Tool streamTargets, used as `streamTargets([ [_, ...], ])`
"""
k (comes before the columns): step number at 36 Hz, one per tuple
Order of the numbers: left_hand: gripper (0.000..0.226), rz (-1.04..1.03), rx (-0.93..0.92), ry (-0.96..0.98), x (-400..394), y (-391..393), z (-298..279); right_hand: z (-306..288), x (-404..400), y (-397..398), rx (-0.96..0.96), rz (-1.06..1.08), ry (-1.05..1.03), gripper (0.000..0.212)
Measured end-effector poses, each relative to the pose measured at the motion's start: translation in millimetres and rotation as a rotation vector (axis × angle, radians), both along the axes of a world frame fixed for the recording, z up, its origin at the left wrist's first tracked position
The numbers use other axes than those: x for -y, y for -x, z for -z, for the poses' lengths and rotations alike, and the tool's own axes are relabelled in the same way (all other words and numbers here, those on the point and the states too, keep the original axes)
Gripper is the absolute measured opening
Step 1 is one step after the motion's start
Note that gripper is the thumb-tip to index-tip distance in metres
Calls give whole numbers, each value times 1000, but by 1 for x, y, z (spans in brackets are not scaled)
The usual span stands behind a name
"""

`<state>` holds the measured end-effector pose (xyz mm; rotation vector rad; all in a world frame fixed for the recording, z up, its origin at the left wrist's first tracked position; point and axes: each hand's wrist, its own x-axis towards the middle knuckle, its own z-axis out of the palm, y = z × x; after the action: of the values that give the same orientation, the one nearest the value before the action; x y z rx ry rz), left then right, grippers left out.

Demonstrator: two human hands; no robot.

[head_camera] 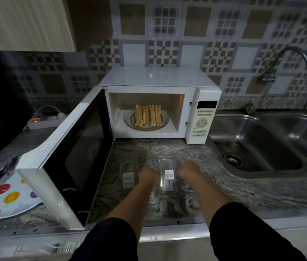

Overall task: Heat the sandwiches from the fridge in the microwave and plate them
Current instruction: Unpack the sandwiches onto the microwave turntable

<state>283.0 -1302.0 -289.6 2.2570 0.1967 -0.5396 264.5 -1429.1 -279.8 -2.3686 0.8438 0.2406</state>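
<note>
Head view: white microwave (154, 102) on a mottled stone counter (196, 157), door (77, 151) swung fully open to the left. Inside, sandwiches (148, 115) standing on edge in a tight row on the turntable (130, 120), crusts up, toasted orange-brown. In front of the microwave, a clear plastic container (166, 174) with a barcode label, flat on the counter, between both hands. Left hand (147, 175) curled against the container's left side; right hand (189, 172) curled against its right side; fingers blurred, so cannot tell whether gripping or merely touching. Just beside the left hand, a second clear plastic piece (128, 176) with its own barcode label, lying flat. Dark sleeves on both forearms. Far left, a white plate with coloured dots (4, 196), partly hidden behind the open door. Behind it, a power strip (43, 121) with a lit red switch. To the right, a steel sink (262, 147) and a flexible tap (299, 59) above.
</note>
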Motion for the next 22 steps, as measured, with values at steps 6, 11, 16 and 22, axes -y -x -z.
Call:
streamTargets([
  [6,33,129,4,-261,3,-7,18,17,11,-7,-34,65,-178,26],
  [11,36,40,12,-232,8,-13,27,24,15,-19,-26,108,-371,11],
  [16,35,-42,-10,-147,14,-16,32,30,22,-26,-72,87,-403,11],
  [22,34,-91,-6,-153,18,-11,23,31,27,-28,-124,48,-384,22],
])
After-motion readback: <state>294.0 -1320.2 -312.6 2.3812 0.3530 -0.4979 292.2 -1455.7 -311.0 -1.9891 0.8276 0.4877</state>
